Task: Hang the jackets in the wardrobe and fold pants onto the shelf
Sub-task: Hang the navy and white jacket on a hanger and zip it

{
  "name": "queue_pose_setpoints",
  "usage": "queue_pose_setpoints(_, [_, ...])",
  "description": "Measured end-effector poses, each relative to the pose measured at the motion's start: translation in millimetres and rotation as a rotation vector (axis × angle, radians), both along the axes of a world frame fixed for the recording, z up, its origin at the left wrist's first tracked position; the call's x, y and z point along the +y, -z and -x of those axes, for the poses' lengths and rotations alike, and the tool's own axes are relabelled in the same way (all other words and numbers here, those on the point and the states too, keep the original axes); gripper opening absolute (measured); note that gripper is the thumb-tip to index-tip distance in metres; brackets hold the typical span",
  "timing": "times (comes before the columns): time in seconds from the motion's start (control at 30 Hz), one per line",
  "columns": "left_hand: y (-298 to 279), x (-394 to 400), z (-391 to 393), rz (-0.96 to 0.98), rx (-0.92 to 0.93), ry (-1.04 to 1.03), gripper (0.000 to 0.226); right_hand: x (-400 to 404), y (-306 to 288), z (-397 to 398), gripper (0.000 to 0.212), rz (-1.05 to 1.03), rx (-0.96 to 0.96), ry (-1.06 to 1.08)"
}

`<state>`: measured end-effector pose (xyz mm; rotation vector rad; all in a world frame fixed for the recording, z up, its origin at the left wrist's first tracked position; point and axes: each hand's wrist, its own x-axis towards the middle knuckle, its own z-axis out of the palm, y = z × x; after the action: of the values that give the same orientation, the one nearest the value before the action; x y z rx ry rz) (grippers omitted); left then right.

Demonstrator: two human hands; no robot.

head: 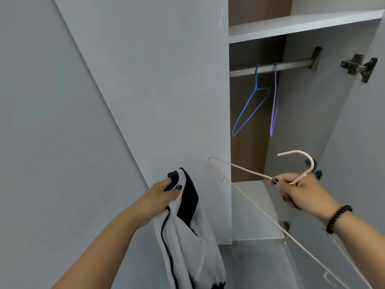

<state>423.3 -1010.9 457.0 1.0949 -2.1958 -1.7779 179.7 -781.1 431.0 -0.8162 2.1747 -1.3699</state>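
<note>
A white-and-navy jacket (183,224) is gripped at its top by the left hand (161,197) and hangs below it; a cream hanger (245,170) is pinched by the right hand (300,192) before the open wardrobe (302,26)

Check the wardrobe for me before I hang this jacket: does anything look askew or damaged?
Nothing looks damaged. The blue hanger and purple hanger hang bare on the rail, each turned at a different angle. That is the only untidiness.

Even soft light, faint shadows, wide-angle edge warp, slightly soft focus.
</note>
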Motion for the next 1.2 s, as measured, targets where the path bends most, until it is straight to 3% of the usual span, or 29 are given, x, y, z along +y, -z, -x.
queue_pose_setpoints(0.23, [6, -11, -10, 0.019, 0.002, -0.225, 0.019, -8, -33, 7, 0.022, -0.096, 0.060, -0.342])
queue_pose_setpoints(0.37, [7, -10, -7, 0.024, 0.004, -0.275, 0.031, -30, -41, 9, 0.020, -0.144, 0.079, -0.520])
queue_pose_setpoints(0.53, [-1, -3, -1, 0.060, -0.003, -0.193, 0.049, -63, -43, 2, 0.018, -0.198, 0.151, -0.688])
queue_pose_setpoints(0.6, [-8, 5, 5, 0.115, -0.032, -0.130, 0.043, -75, -42, -3, 0.018, -0.216, 0.170, -0.729])
queue_pose_setpoints(0.83, [-32, 43, 32, 0.250, 0.027, 0.091, 0.042, -93, -33, -25, 0.021, -0.266, 0.164, -0.742])
queue_pose_setpoints(0.97, [-43, 62, 42, 0.293, 0.078, 0.179, 0.029, -85, -19, -28, 0.045, -0.163, 0.086, -0.622])
queue_pose_setpoints(1.03, [-42, 64, 46, 0.417, 0.044, 0.141, 0.027, -78, -21, -24, 0.029, -0.044, -0.001, -0.555])
queue_pose_setpoints(1.1, [-37, 61, 46, 0.567, -0.029, 0.052, 0.040, -71, -28, -18, 0.014, 0.033, -0.047, -0.515])
queue_pose_setpoints(1.2, [-29, 58, 46, 0.632, 0.032, -0.029, 0.051, -62, -32, -11, 0.016, 0.045, -0.032, -0.539])
